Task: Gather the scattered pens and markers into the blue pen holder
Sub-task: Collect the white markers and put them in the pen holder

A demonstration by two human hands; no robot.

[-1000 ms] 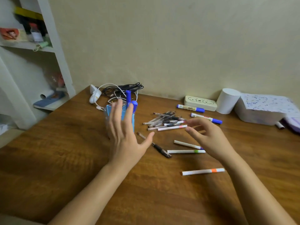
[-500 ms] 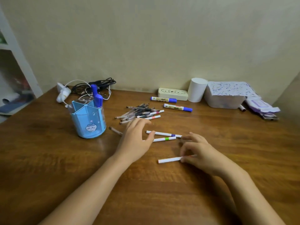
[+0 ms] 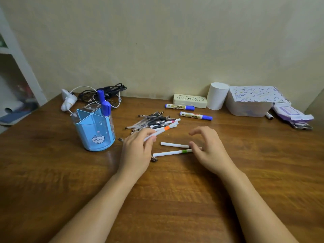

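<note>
While the left hand carries one pen, most of the job is still lying on the bench.

Orange-band pen (image 3: 162,131): slim white stick, light and stiff by the look of it; smooth barrel likely to roll or slip, so a pinch near the middle would steady it best.
Left hand (image 3: 137,151): closed around the near end of the orange-band pen, its far end raised over the pile.
Right hand (image 3: 208,148): open and curled, holding nothing, fingertips just over the right ends of two loose pens.
Green-band pen (image 3: 172,152): flat on the bench between the hands, near side.
Plain white pen (image 3: 174,145): just beyond the green-band one, its right end under the right hand.
Pen pile (image 3: 152,122): thin clear and black pens heaped right of the holder; probably easiest taken as a bunch.
Blue markers (image 3: 195,116): two thicker ones lying further off, near the wall.
Pen holder (image 3: 95,129): blue, upright, left of the pile, with blue markers (image 3: 103,102) already standing in it.
Bench (image 3: 52,172): brown wood, carrying all of it.
Cables (image 3: 105,90): tangled behind the holder.
Change from half a second ago: the orange-band pen was on the near bench under the right hand; now the left hand has it, and the right hand has moved to the next two.
</note>
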